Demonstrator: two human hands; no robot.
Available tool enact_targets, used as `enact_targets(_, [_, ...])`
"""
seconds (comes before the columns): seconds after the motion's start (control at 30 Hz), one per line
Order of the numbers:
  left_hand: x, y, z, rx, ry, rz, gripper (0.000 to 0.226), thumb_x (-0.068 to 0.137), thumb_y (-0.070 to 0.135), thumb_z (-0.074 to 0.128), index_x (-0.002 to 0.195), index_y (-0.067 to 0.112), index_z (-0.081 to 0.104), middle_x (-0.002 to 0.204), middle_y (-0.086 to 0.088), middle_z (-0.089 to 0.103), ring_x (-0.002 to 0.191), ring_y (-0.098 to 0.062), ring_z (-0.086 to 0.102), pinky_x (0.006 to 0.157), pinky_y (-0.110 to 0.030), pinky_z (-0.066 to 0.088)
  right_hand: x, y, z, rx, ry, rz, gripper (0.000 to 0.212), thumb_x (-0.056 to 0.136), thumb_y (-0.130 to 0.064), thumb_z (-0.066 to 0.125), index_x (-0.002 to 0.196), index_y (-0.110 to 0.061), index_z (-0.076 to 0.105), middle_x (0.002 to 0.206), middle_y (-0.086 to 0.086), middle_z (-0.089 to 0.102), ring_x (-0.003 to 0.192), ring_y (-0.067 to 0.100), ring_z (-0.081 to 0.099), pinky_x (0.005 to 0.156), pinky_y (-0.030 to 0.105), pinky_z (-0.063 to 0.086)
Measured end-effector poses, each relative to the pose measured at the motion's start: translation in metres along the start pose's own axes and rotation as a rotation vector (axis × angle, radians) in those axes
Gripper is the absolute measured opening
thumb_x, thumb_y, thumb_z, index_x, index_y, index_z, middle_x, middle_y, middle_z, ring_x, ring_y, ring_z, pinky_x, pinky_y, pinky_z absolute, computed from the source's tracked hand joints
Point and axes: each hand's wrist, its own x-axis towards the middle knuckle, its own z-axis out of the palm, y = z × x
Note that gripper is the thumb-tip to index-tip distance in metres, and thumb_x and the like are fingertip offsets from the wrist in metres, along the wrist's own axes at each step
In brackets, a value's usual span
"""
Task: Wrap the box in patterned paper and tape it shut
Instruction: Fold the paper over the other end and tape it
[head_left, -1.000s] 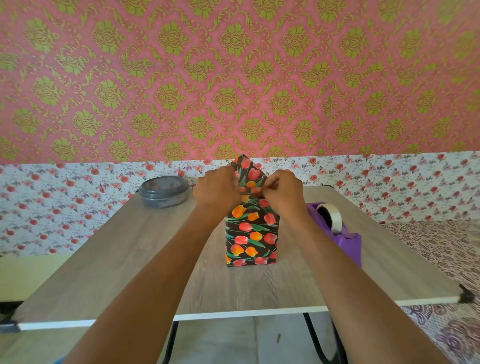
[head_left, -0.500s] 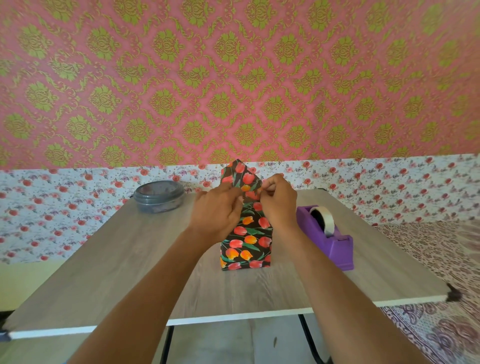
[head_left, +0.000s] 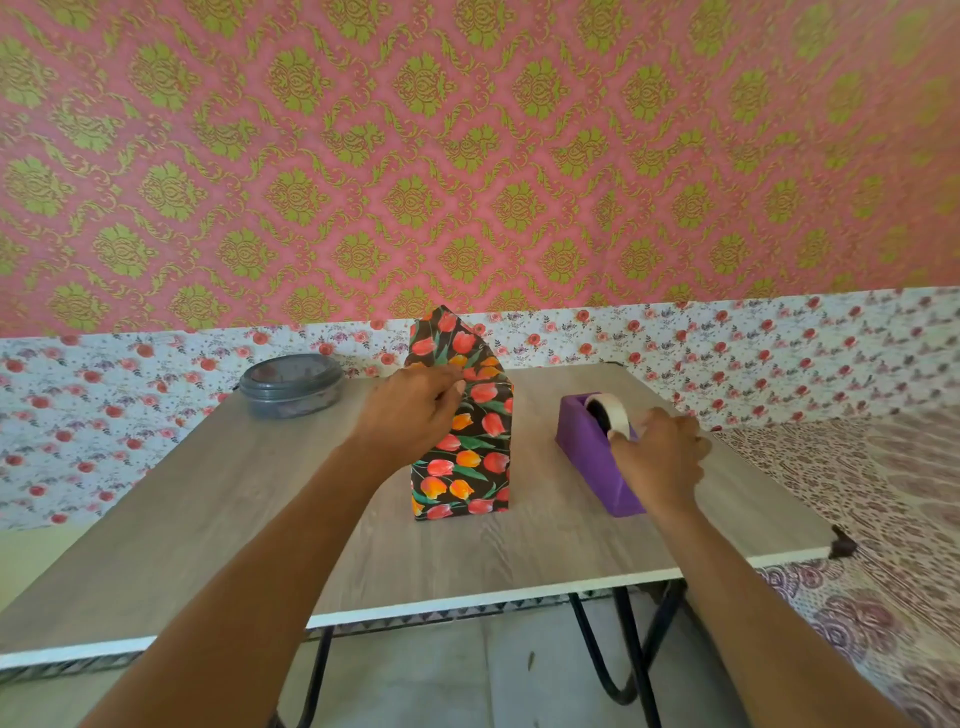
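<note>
A box wrapped in black paper with red and orange tulips stands upright in the middle of the table. A pointed paper flap sticks up at its top. My left hand presses the folded paper against the upper left of the box. My right hand rests on the purple tape dispenser to the right, its fingers at the white tape roll. Whether the fingers pinch the tape end is hidden.
A round grey lidded container sits at the table's back left. The wooden table has a white front edge and black legs. A patterned cloth lies to the right. Wallpaper covers the wall behind.
My right hand has let go of the paper at the box top and moved right to the tape dispenser. My left hand stays on the fold.
</note>
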Motion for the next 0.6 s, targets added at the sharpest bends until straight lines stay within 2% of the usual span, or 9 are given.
enact_targets(0.07, [-0.001,-0.004,0.002,-0.048,0.01,0.017,0.045,0.105,0.045,0.033,0.113,0.019,0.07,0.108,-0.004,0.075,0.077,-0.016,0.068,0.068,-0.039,0.059,0.006,0.017,-0.002,-0.033,-0.092,0.054,0.034,0.089,-0.044,0.065,0.093,-0.011,0.061,0.111,0.016,0.053,0.115,0.04,0.045,0.079,0.042,0.037])
enact_targets(0.13, [-0.002,-0.008,0.003,-0.079,0.014,0.03,0.044,0.106,0.045,0.036,0.122,0.021,0.07,0.109,-0.004,0.076,0.079,-0.017,0.069,0.07,-0.039,0.06,0.013,0.028,-0.002,0.065,-0.152,0.058,0.038,0.088,-0.047,0.065,0.074,-0.013,0.057,0.085,0.012,0.059,0.092,0.034,0.06,0.065,0.035,0.035])
enact_targets(0.2, [-0.003,-0.009,0.004,-0.084,0.017,0.03,0.041,0.107,0.044,0.039,0.127,0.023,0.068,0.114,-0.003,0.075,0.081,-0.015,0.07,0.072,-0.038,0.06,0.02,0.028,-0.008,0.149,-0.209,0.075,0.043,0.088,-0.04,0.074,0.065,-0.011,0.052,0.066,0.007,0.056,0.065,0.026,0.058,0.054,0.03,0.035])
enact_targets(0.23, [-0.002,-0.009,0.003,-0.083,0.019,0.033,0.039,0.108,0.042,0.041,0.129,0.023,0.068,0.119,-0.002,0.074,0.082,-0.014,0.069,0.074,-0.036,0.06,0.024,0.026,-0.013,0.177,-0.236,0.101,0.044,0.085,-0.038,0.079,0.065,-0.009,0.052,0.065,0.008,0.057,0.062,0.024,0.058,0.052,0.029,0.037])
enact_targets(0.33, [-0.001,-0.007,0.005,-0.076,0.047,0.045,0.036,0.107,0.037,0.046,0.128,0.02,0.07,0.133,0.002,0.067,0.074,-0.003,0.057,0.07,-0.022,0.05,0.037,0.017,-0.025,0.211,-0.381,0.207,0.05,0.071,-0.035,0.093,0.084,-0.001,0.059,0.082,0.014,0.067,0.067,0.026,0.066,0.054,0.031,0.053])
enact_targets(0.4, [-0.001,-0.007,0.008,-0.073,0.053,0.045,0.036,0.107,0.037,0.046,0.125,0.019,0.072,0.131,0.002,0.069,0.065,0.0,0.056,0.062,-0.015,0.043,0.044,0.011,-0.034,0.139,-0.484,0.244,0.051,0.074,-0.029,0.092,0.097,0.0,0.057,0.075,0.012,0.059,0.045,0.018,0.054,0.041,0.021,0.04])
enact_targets(0.43, [-0.001,-0.009,0.008,-0.072,0.052,0.049,0.037,0.107,0.037,0.045,0.122,0.018,0.072,0.127,0.001,0.071,0.062,-0.001,0.058,0.058,-0.013,0.041,0.047,0.009,-0.036,0.111,-0.512,0.251,0.055,0.075,-0.028,0.092,0.105,0.001,0.056,0.072,0.011,0.056,0.036,0.015,0.046,0.039,0.019,0.035])
enact_targets(0.53, [-0.001,-0.011,0.011,-0.103,0.065,0.066,0.035,0.108,0.035,0.045,0.117,0.017,0.073,0.111,-0.005,0.076,0.065,0.01,0.057,0.053,-0.016,0.042,0.053,0.008,-0.038,0.097,-0.528,0.266,0.079,0.071,-0.027,0.094,0.128,0.005,0.049,0.083,0.017,0.064,0.038,0.016,0.042,0.044,0.025,0.035])
enact_targets(0.6, [0.0,-0.011,0.012,-0.114,0.083,0.076,0.034,0.108,0.034,0.046,0.117,0.017,0.073,0.106,-0.007,0.076,0.069,0.011,0.057,0.054,-0.022,0.047,0.052,0.008,-0.037,0.15,-0.511,0.284,0.076,0.075,-0.02,0.091,0.13,0.001,0.044,0.098,0.019,0.068,0.045,0.015,0.041,0.044,0.024,0.034])
